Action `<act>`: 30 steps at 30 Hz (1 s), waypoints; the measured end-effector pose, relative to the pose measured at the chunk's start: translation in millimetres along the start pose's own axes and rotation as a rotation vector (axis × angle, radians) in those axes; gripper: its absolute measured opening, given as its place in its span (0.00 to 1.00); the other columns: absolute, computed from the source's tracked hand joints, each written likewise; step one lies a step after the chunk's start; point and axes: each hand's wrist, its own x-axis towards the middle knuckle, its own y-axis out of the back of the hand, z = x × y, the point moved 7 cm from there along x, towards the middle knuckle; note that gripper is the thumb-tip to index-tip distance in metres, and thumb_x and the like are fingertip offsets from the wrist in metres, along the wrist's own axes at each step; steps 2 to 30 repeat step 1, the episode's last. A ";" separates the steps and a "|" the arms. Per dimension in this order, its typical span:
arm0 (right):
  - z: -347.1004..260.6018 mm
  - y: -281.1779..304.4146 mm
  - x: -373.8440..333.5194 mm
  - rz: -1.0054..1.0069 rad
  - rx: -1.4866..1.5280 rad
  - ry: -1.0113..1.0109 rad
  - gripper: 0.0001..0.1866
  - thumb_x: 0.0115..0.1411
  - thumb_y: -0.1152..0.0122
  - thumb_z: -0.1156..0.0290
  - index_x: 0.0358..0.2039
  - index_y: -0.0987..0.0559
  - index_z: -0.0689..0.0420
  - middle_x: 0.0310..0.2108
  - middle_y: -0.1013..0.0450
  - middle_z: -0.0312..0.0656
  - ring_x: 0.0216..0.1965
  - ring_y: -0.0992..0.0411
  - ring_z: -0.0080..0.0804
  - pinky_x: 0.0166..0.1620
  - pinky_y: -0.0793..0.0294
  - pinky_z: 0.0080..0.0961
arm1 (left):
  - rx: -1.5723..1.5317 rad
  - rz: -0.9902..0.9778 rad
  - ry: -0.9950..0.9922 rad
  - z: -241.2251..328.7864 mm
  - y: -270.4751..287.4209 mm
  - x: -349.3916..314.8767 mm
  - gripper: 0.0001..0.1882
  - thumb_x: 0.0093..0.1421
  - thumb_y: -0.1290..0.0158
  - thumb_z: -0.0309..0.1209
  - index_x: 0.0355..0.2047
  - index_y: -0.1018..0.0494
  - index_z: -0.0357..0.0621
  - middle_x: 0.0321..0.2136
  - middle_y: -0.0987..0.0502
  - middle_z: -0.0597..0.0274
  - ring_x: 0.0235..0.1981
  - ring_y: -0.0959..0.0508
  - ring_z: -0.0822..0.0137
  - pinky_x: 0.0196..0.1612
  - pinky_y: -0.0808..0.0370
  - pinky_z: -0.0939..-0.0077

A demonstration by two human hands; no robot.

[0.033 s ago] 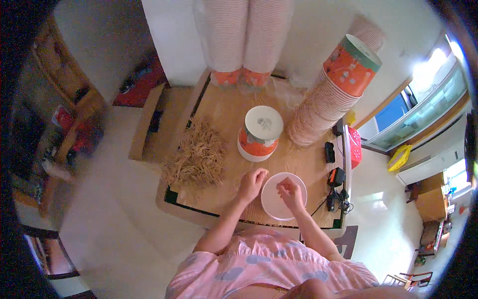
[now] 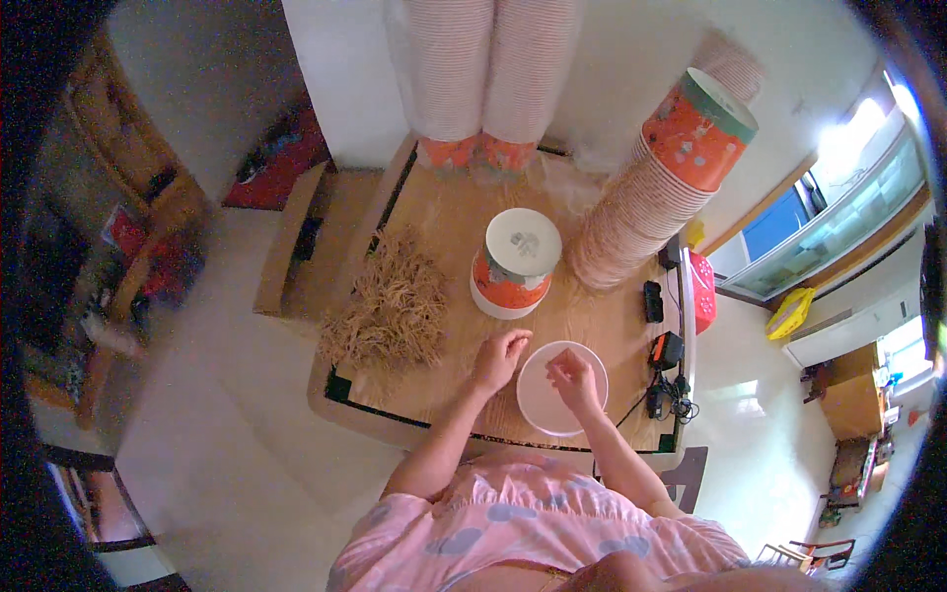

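My left hand [image 2: 501, 361] is held above the wooden table just left of a white round tub [image 2: 541, 403], its fingers curled and pressed together. Over the tub's open top is my right hand [image 2: 577, 378], fingers bent in and closed. Whatever either hand may pinch is too small to make out. Beyond my hands, an orange and green paper tub [image 2: 515, 281] stands upside down with its white base [image 2: 524, 242] up. A loose heap of tan shredded paper strands [image 2: 390, 306] lies on the table to the left of my left hand.
A tall leaning stack of nested paper tubs [image 2: 636, 212] stands at the back right; two more wrapped stacks [image 2: 449, 74] rise at the back. A black adapter with tangled cables [image 2: 666, 395] sits on the right edge. An open cardboard box [image 2: 321, 237] adjoins the table's left side.
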 end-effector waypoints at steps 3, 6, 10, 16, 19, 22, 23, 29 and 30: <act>14.4 -3.4 9.2 -0.033 -0.067 -0.039 0.04 0.56 0.42 0.72 0.28 0.27 0.57 0.24 0.28 0.35 0.27 0.29 0.19 0.33 0.27 0.20 | -0.017 -0.055 -0.029 -8.6 -5.9 6.6 0.12 0.58 0.50 0.31 0.41 0.27 0.42 0.28 0.22 0.52 0.30 0.21 0.59 0.34 0.26 0.68; 14.4 -3.4 9.2 -0.033 -0.067 -0.039 0.04 0.56 0.42 0.72 0.28 0.27 0.57 0.24 0.28 0.35 0.27 0.29 0.19 0.33 0.27 0.20 | -0.017 -0.055 -0.029 -8.6 -5.9 6.6 0.12 0.58 0.50 0.31 0.41 0.27 0.42 0.28 0.22 0.52 0.30 0.21 0.59 0.34 0.26 0.68; 14.4 -3.4 9.2 -0.033 -0.067 -0.039 0.04 0.56 0.42 0.72 0.28 0.27 0.57 0.24 0.28 0.35 0.27 0.29 0.19 0.33 0.27 0.20 | -0.017 -0.055 -0.029 -8.6 -5.9 6.6 0.12 0.58 0.50 0.31 0.41 0.27 0.42 0.28 0.22 0.52 0.30 0.21 0.59 0.34 0.26 0.68; 14.4 -3.4 9.2 -0.033 -0.067 -0.039 0.04 0.56 0.42 0.72 0.28 0.27 0.57 0.24 0.28 0.35 0.27 0.29 0.19 0.33 0.27 0.20 | -0.017 -0.055 -0.029 -8.6 -5.9 6.6 0.12 0.58 0.50 0.31 0.41 0.27 0.42 0.28 0.22 0.52 0.30 0.21 0.59 0.34 0.26 0.68; 14.4 -3.4 9.2 -0.033 -0.067 -0.039 0.04 0.56 0.42 0.72 0.28 0.27 0.57 0.24 0.28 0.35 0.27 0.29 0.19 0.33 0.27 0.20 | -0.017 -0.055 -0.029 -8.6 -5.9 6.6 0.12 0.58 0.50 0.31 0.41 0.27 0.42 0.28 0.22 0.52 0.30 0.21 0.59 0.34 0.26 0.68; 14.4 -3.4 9.2 -0.033 -0.067 -0.039 0.04 0.56 0.42 0.72 0.28 0.27 0.57 0.24 0.28 0.35 0.27 0.29 0.19 0.33 0.27 0.20 | -0.017 -0.055 -0.029 -8.6 -5.9 6.6 0.12 0.58 0.50 0.31 0.41 0.27 0.42 0.28 0.22 0.52 0.30 0.21 0.59 0.34 0.26 0.68; 14.4 -3.4 9.2 -0.033 -0.067 -0.039 0.04 0.56 0.42 0.72 0.28 0.27 0.57 0.24 0.28 0.35 0.27 0.29 0.19 0.33 0.27 0.20 | -0.017 -0.055 -0.029 -8.6 -5.9 6.6 0.12 0.58 0.50 0.31 0.41 0.27 0.42 0.28 0.22 0.52 0.30 0.21 0.59 0.34 0.26 0.68; 14.4 -3.4 9.2 -0.033 -0.067 -0.039 0.04 0.56 0.42 0.72 0.28 0.27 0.57 0.24 0.28 0.35 0.27 0.29 0.19 0.33 0.27 0.20 | -0.017 -0.055 -0.029 -8.6 -5.9 6.6 0.12 0.58 0.50 0.31 0.41 0.27 0.42 0.28 0.22 0.52 0.30 0.21 0.59 0.34 0.26 0.68; 14.4 -3.4 9.2 -0.033 -0.067 -0.039 0.04 0.56 0.42 0.72 0.28 0.27 0.57 0.24 0.28 0.35 0.27 0.29 0.19 0.33 0.27 0.20 | -0.017 -0.055 -0.029 -8.6 -5.9 6.6 0.12 0.58 0.50 0.31 0.41 0.27 0.42 0.28 0.22 0.52 0.30 0.21 0.59 0.34 0.26 0.68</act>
